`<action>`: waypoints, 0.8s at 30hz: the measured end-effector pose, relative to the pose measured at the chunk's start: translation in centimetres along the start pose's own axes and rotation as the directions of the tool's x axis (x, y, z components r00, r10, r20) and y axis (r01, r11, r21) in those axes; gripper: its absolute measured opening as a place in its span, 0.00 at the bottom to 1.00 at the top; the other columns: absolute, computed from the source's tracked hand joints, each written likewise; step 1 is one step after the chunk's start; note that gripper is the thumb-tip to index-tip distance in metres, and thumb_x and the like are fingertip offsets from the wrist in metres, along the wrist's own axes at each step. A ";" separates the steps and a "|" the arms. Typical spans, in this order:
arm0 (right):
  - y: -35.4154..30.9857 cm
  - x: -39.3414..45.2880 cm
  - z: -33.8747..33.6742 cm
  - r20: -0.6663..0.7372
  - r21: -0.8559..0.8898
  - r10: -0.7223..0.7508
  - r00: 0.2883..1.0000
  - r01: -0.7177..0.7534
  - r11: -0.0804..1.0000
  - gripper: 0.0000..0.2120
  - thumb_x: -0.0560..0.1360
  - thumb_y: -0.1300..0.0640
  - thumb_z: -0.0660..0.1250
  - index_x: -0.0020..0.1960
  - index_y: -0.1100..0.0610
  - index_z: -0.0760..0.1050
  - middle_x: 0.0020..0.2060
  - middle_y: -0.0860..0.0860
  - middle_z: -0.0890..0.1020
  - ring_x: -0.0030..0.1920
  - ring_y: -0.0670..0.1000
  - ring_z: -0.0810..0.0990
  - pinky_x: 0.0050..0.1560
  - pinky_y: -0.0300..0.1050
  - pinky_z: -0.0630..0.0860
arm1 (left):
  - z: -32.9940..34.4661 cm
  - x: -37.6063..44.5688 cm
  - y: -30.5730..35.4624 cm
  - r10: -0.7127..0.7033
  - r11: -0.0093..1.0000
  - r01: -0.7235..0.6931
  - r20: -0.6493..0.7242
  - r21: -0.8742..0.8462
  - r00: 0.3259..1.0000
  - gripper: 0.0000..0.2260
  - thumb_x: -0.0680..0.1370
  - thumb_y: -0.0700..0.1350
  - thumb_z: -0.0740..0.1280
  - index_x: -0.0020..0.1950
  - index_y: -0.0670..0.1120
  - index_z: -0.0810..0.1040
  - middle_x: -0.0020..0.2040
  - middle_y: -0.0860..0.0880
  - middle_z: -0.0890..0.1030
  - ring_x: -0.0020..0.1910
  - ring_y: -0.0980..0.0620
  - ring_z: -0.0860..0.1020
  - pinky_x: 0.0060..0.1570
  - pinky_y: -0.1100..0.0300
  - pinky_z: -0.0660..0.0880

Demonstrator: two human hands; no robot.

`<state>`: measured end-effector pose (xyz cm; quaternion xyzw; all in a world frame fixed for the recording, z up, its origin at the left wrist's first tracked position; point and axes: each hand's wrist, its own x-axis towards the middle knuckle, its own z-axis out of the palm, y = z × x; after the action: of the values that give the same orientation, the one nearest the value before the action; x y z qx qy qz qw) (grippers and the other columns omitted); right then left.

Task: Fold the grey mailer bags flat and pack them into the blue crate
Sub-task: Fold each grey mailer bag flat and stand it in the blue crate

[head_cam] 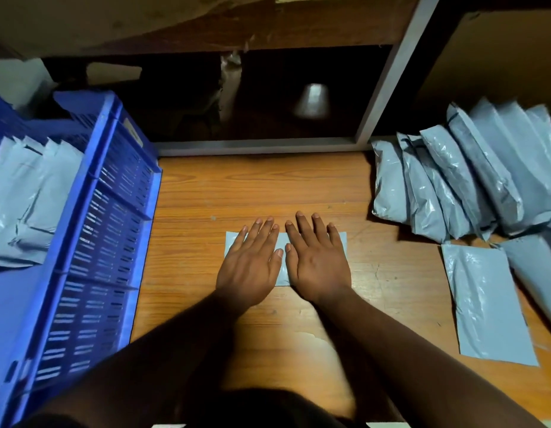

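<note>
1. Dim shelf bay; wooden table, blue crate at left edge.
2. Flattened under left hand and right hand, fingers straight, nothing clasped: folded mailer bag, mid-table.
3. Probably light, limp, slippery; best pinched along the crease.

both hands, left and right, press flat on a folded bag on the table; crate left, probably part-filled.

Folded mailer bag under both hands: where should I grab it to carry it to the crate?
Pinch the bare right edge of the folded mailer bag, coming from the right with the right hand. It lies flat on the wooden table, so slide fingers under that edge. The left hand holds it flat meanwhile.
</note>
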<state>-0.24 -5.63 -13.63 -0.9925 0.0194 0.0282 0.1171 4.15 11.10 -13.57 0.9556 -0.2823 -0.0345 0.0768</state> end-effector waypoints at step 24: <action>4.7 -3.5 -1.7 0.060 0.181 0.094 0.994 -0.103 0.978 0.34 0.84 0.35 0.40 0.85 0.50 0.48 0.84 0.50 0.47 0.83 0.50 0.42 0.82 0.54 0.40 | -0.5 -2.6 -3.3 -0.154 0.972 0.162 0.057 -0.171 0.986 0.39 0.79 0.71 0.38 0.84 0.50 0.50 0.84 0.51 0.49 0.83 0.52 0.45 0.81 0.52 0.42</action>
<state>-3.84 -10.49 -12.90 -0.9743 0.0680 0.0576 0.2070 3.78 15.36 -13.59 0.9636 -0.2030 -0.0856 0.1513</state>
